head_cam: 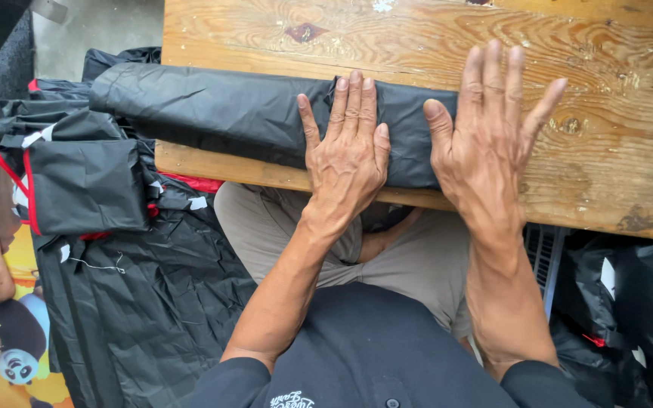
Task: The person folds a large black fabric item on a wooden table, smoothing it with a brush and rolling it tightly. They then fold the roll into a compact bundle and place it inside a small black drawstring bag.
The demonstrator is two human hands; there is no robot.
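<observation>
A broad wooden table [606, 98] of pale, knotty planks fills the far and right part of the view, its near edge running across the scene just above the seated person's lap. To the left of the table and lower down, a heap of black fabric [145, 302] spreads over the floor, and on top of it sits a folded black bundle with red trim [85, 185]. More black material shows at the near right [644, 302], beside the person's leg. Along the near edge of the table lies a long roll of black fabric [221, 113]; its long axis runs left to right, roughly parallel with the table edge, and its left end reaches slightly past the table's left corner while its right end sits under the hands. The roll lies directly beneath and just beyond both palms, so neither hand has to travel to meet it. The left hand [348, 155] lies flat across the roll, fingers straight and close together pointing away from the body, thumb spread to the left, pressing down rather than clasping. The right hand [489, 132] is spread wide and flat too, its thumb and the inner side of the palm on the roll's right end, the remaining fingers fanned out over bare wood beyond it. Neither hand is curled around anything; both are open and pressing. The two hands sit just beside each other with a narrow strip of black fabric showing between them.
</observation>
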